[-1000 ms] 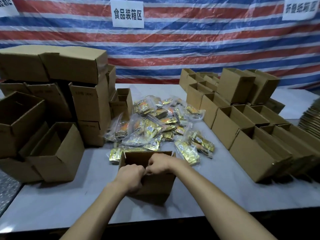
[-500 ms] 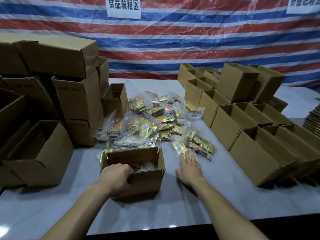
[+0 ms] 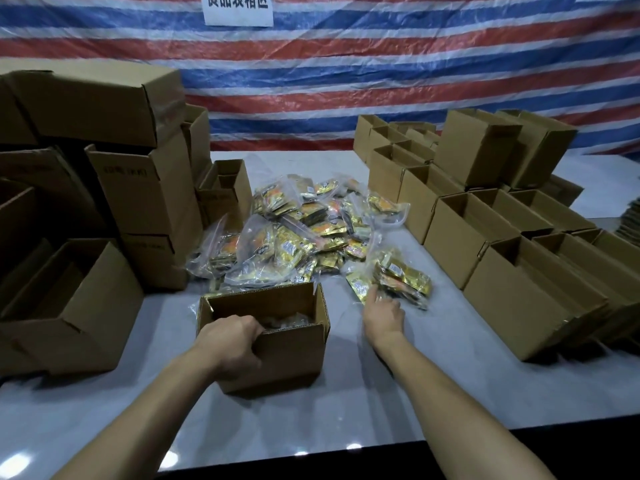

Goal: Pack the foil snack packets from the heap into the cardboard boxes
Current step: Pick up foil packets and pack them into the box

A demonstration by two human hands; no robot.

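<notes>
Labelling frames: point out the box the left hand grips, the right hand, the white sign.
gripped box (image 3: 291,358), head view, bare front wall.
right hand (image 3: 384,315), head view, its back.
white sign (image 3: 238,10), head view, its lower middle.

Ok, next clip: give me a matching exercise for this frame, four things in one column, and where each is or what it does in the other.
Things
1. left hand
2. right hand
3. open box
4. white sign

Places or states
A. hangs on the striped tarp
B. grips the box's near wall
C. touches foil packets to the right of the box
D. stands on the table, in front of the heap

Pairs: 1-B, 2-C, 3-D, 4-A
</notes>
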